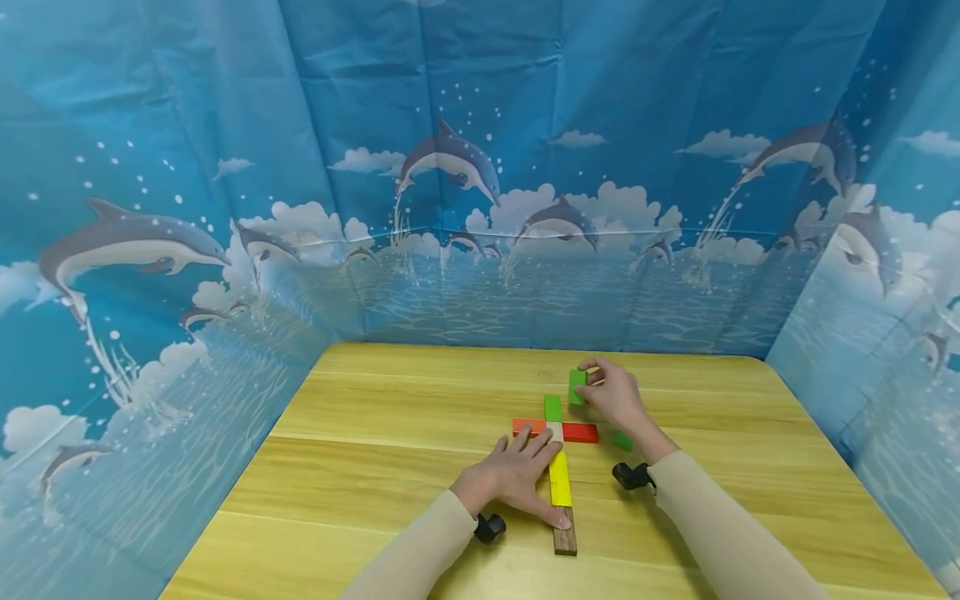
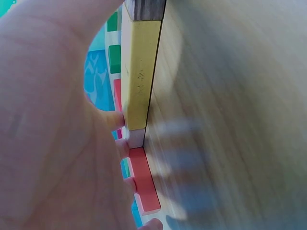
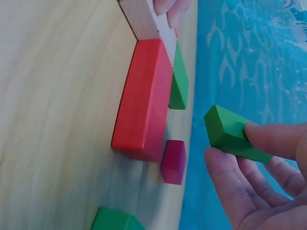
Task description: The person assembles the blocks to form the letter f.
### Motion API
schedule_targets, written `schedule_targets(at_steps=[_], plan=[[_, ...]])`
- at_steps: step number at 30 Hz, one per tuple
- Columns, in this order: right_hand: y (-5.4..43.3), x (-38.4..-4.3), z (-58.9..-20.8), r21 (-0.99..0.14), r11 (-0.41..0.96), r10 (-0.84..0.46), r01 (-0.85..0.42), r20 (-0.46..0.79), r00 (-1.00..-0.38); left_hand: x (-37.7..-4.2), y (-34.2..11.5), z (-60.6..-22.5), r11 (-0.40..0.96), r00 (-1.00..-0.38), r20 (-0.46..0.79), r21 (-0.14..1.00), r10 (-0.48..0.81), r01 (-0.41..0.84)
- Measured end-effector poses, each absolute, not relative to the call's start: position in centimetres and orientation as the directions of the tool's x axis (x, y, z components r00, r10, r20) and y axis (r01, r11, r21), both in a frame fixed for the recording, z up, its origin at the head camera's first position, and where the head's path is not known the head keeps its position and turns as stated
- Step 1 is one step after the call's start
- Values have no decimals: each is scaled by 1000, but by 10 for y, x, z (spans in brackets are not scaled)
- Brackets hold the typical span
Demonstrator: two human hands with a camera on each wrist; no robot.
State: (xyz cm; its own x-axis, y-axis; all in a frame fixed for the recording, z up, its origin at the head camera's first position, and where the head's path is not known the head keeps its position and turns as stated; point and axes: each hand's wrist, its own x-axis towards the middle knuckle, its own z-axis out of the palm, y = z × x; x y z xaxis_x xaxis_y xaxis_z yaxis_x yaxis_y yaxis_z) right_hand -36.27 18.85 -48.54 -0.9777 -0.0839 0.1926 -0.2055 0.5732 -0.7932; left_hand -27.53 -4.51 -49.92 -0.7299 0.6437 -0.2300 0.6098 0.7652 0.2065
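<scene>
Wooden blocks form a cross on the table. A white block (image 1: 556, 431) sits at its centre, with a green block (image 1: 552, 407) beyond it and a red block (image 3: 141, 100) on each side. A yellow block (image 1: 559, 479) and a dark brown block (image 1: 566, 542) make up the near arm. Spread over the cross from the left is my left hand (image 1: 517, 475), its fingertips at the white block and thumb on the brown one. My right hand (image 1: 615, 398) pinches another green block (image 3: 232, 132) between thumb and fingers, raised past the cross's far right.
A loose green block (image 1: 622, 440) lies right of the cross, partly behind my right wrist. In the right wrist view a magenta block (image 3: 173, 162) stands beyond the red one. A blue dolphin-print curtain (image 1: 480, 292) borders the wooden table (image 1: 375, 467).
</scene>
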Motion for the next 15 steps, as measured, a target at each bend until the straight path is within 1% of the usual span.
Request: schedule_targets(at_steps=[9,15], plan=[[177,-388,-493,-784,591,-43,-190,205,-978,-276,-46,-500,767,-728,-242,224,641,601],[174,-404,-493,-761,608,-113,-228,201,-973,-276,-45,-499,770,-727,-252,217,638,600]])
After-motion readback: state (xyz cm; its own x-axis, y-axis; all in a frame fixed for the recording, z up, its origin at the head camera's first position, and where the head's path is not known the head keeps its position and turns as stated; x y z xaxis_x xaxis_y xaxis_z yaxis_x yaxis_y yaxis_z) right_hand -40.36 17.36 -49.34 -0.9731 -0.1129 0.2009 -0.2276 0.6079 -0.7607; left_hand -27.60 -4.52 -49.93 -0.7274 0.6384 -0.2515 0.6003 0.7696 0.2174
